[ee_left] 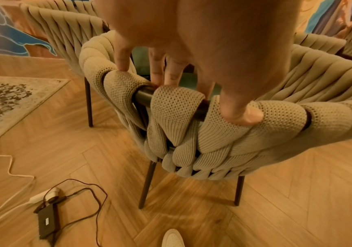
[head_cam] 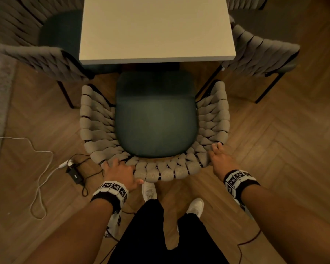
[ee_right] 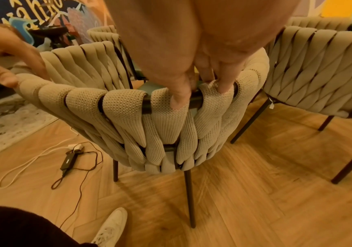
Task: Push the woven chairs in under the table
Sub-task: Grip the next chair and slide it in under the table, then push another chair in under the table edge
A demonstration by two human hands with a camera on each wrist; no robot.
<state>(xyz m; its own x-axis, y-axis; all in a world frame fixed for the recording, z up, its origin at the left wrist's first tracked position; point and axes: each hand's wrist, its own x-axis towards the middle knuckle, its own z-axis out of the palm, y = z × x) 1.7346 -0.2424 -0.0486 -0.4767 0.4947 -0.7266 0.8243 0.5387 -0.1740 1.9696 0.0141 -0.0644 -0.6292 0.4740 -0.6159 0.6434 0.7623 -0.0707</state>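
Both hands on the woven chair (head_cam: 154,119) now: left hand (head_cam: 120,171) and right hand (head_cam: 220,159) curled over its back rail, seat front just reaching the table (head_cam: 156,29) near edge. Risk as I see it: uneven shove, and an arm clips the neighbouring chair (head_cam: 261,52).

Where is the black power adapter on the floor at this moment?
In the head view, the adapter lies on the floor at lower left, beside the white cable, just left of the left hand.
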